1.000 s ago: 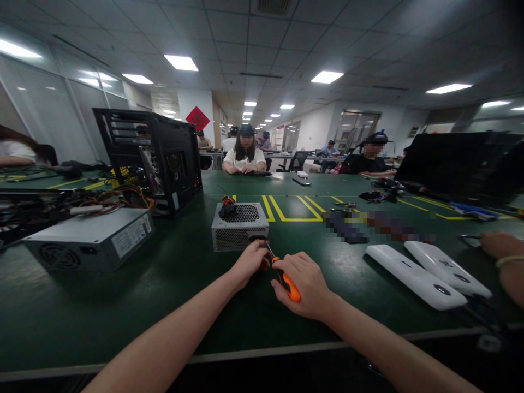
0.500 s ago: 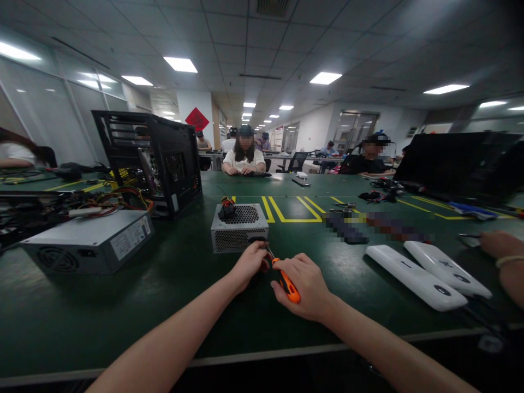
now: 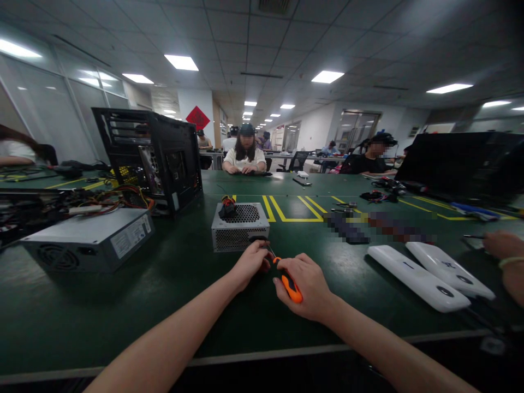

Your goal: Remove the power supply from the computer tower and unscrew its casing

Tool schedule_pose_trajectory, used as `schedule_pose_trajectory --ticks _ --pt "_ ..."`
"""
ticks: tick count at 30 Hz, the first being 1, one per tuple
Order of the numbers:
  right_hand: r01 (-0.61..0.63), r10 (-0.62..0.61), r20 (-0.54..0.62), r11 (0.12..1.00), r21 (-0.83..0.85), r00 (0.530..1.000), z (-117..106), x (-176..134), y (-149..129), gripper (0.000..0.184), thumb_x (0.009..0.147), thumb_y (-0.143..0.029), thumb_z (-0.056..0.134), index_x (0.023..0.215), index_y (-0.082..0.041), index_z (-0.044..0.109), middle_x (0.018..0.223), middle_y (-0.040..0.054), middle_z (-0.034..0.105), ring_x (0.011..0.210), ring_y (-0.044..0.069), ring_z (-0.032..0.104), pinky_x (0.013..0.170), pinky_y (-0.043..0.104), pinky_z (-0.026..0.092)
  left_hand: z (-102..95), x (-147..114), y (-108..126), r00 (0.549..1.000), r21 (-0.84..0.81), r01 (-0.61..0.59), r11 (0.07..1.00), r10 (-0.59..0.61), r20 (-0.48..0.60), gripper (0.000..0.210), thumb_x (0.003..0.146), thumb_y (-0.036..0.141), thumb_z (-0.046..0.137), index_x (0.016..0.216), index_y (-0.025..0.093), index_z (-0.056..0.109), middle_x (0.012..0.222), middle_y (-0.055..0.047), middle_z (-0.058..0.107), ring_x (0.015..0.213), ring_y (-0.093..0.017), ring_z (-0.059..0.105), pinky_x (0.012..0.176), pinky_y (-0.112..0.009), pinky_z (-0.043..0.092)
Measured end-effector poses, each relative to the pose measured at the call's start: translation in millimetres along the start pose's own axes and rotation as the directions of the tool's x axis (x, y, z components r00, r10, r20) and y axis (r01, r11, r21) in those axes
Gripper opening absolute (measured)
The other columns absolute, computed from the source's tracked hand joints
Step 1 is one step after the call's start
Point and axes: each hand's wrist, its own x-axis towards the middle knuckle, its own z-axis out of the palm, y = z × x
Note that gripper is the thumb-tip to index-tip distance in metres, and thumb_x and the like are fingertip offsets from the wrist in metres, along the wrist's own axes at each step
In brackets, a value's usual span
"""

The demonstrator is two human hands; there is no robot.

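An orange and black screwdriver (image 3: pixel 291 286) is gripped by its handle in my right hand (image 3: pixel 309 284). Its thin shaft slants up and left towards the fingers of my left hand (image 3: pixel 251 262). Those fingers are bent together at the lower right of a grey power supply (image 3: pixel 240 240), by the dark socket on its near face; what they pinch, if anything, is hidden. The screwdriver's tip cannot be made out. A bundle of coloured wires (image 3: pixel 227 207) lies on top of the power supply, beside its perforated grille.
Left of my arms sits a second, larger power supply (image 3: pixel 90 237) with cables, before a black computer case (image 3: pixel 164 164). Two white devices (image 3: pixel 417 278) lie at right, near a co-worker's hand (image 3: pixel 503 245). A person sits across the green table (image 3: pixel 184 327).
The screwdriver handle and my right hand have shifted very slightly right. My left hand and the power supply stay almost where they were.
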Motion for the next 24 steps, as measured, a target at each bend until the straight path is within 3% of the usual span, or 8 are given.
schedule_pose_trajectory --ticks 5,9,13,20,24 --pt "0.160 -0.158 0.064 0.987 -0.027 0.985 -0.8 0.4 0.5 0.009 0.071 -0.022 0.048 0.076 -0.017 0.055 0.069 0.0022 0.053 0.064 0.014 0.046 0.065 0.031 0.034 -0.8 1.3 -1.3 1.000 0.014 -0.001 1.000 0.001 0.002 0.031 0.075 0.012 0.043 0.106 0.014 0.047 0.074 -0.002 0.058 0.048 -0.005 0.048 0.047 -0.018 0.037" --pt "0.098 -0.096 0.062 0.995 -0.034 0.994 -2.5 1.5 0.8 0.012 0.075 -0.027 0.049 0.076 -0.018 0.056 0.069 0.0027 0.051 0.066 0.015 0.047 0.066 0.031 0.034 0.6 -1.4 1.5 1.000 0.013 0.000 1.000 0.000 0.000 0.029 0.075 0.012 0.043 0.104 0.014 0.048 0.073 -0.001 0.057 0.047 -0.005 0.048 0.048 -0.018 0.037" --pt "-0.024 0.025 -0.009 0.997 0.073 1.000 -1.8 0.5 2.4 0.015 0.076 -0.023 0.047 0.088 -0.016 0.052 0.073 0.0026 0.055 0.063 0.014 0.049 0.066 0.030 0.037 1.3 -4.4 4.6 1.000 -0.002 0.004 1.000 -0.004 0.005 0.027 0.075 0.011 0.043 0.102 0.014 0.047 0.072 0.000 0.056 0.048 -0.005 0.048 0.048 -0.018 0.037" --pt "0.114 -0.117 0.035 0.990 0.084 0.992 -1.2 0.2 4.0 0.012 0.068 -0.021 0.050 0.079 -0.017 0.053 0.068 0.0008 0.052 0.063 0.014 0.046 0.065 0.030 0.035 2.2 -1.9 2.7 1.000 0.028 0.027 0.999 -0.026 -0.012 0.026 0.075 0.012 0.043 0.100 0.014 0.047 0.071 -0.001 0.057 0.047 -0.005 0.047 0.047 -0.018 0.036" --pt "0.083 -0.084 0.049 0.996 0.007 0.995 -1.6 0.6 3.8 0.009 0.070 -0.021 0.049 0.075 -0.017 0.056 0.070 0.0021 0.049 0.066 0.015 0.045 0.063 0.029 0.034 1.8 -0.3 0.7 1.000 0.011 0.004 1.000 -0.004 -0.004 0.025 0.074 0.013 0.044 0.099 0.014 0.048 0.070 0.000 0.057 0.047 -0.006 0.048 0.047 -0.019 0.036"
